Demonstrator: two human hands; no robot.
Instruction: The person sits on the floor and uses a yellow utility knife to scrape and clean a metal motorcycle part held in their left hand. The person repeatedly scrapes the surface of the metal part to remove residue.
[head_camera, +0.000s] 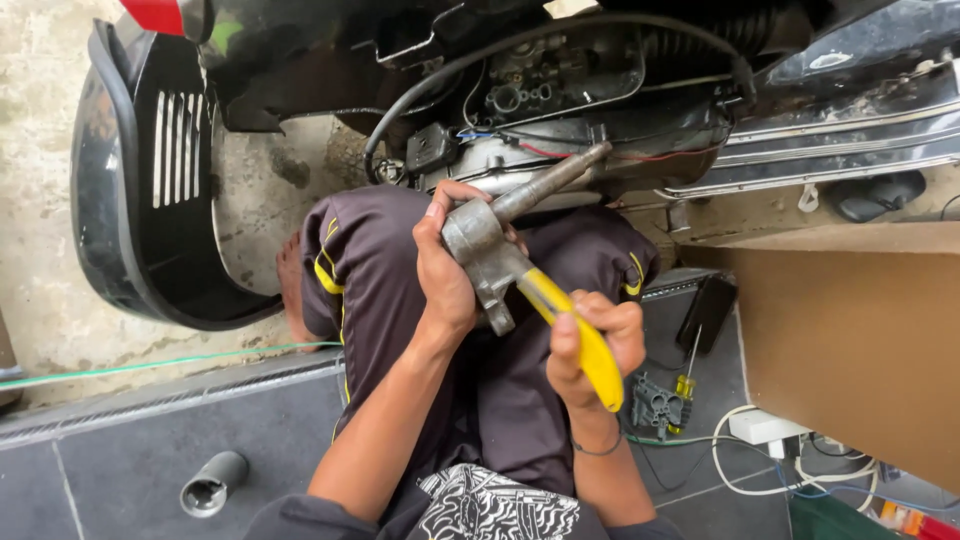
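Head view, looking down over the lap. At centre we see a grey metal part (487, 250), a cast body with a long shaft (553, 180) running out toward 1 o'clock. It is held in the air above the knees, just in front of the scooter engine (560, 90).

The left hand (447, 270) wraps the casting from 9 o'clock, fingers curled shut around it and thumb at its top; we judge this grip steadies the part against the tool's push. The right hand (595, 345) sits at 4 o'clock, fingers closed tight around a yellow handle (585, 345) whose tip meets the casting's lower side. Whether the tool is a screwdriver or a pry tool we cannot tell, as its tip is hidden against the metal.

Under both hands lie the dark trousers (500, 400), so a slip of the tool would run toward the legs.

Outward:
- At 2 o'clock, a cardboard box (850, 340) with its edge near the right elbow, leaving little room on that side.
- At 4 o'clock, on the floor (120, 480), a small grey fitting (655, 405) beside a yellow-handled screwdriver (687, 375), and white cables (770, 470).
- At 8 o'clock, a socket (212, 483), well apart.
- At 10 o'clock, a black body panel (140, 180) on concrete; open room lies on this left side.
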